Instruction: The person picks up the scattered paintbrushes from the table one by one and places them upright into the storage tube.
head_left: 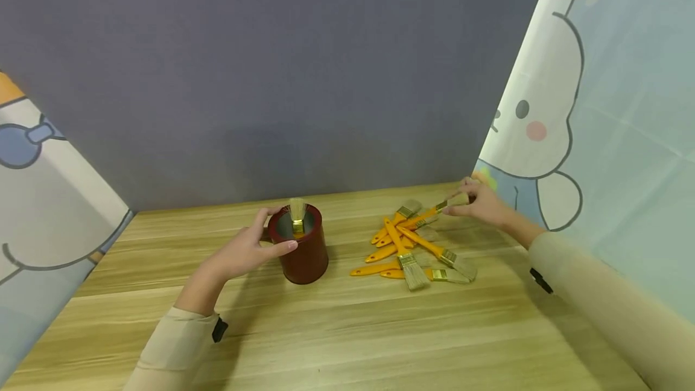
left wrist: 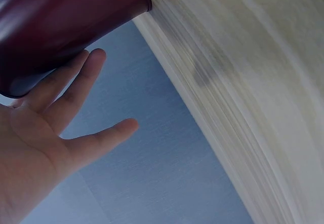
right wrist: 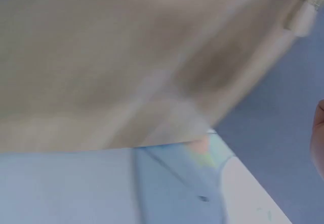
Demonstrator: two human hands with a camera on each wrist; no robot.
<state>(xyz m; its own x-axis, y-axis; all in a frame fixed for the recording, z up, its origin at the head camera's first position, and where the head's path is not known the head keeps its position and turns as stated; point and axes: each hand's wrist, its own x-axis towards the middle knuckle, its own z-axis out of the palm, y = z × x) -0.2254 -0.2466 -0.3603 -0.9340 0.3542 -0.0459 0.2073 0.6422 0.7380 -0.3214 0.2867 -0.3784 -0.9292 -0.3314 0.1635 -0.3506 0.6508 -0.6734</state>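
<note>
A dark red can (head_left: 304,258) stands upright on the wooden table, with one paintbrush (head_left: 297,216) in it, bristles up. My left hand (head_left: 244,252) holds the can near its rim, thumb at the front and fingers at the far side. In the left wrist view, fingers lie against the can (left wrist: 66,26) while one finger sticks out apart. At the right, my right hand (head_left: 480,201) pinches a paintbrush (head_left: 441,205) by its bristle end; its orange handle slants down to the pile. Only an edge of that hand (right wrist: 318,138) shows in the blurred right wrist view.
Several orange-handled paintbrushes (head_left: 388,252) lie in a crossed pile between the can and my right hand. A grey wall panel (head_left: 304,77) rises behind the table (head_left: 336,343). Cartoon-printed cloths flank it, the right one (head_left: 624,137) near my right arm.
</note>
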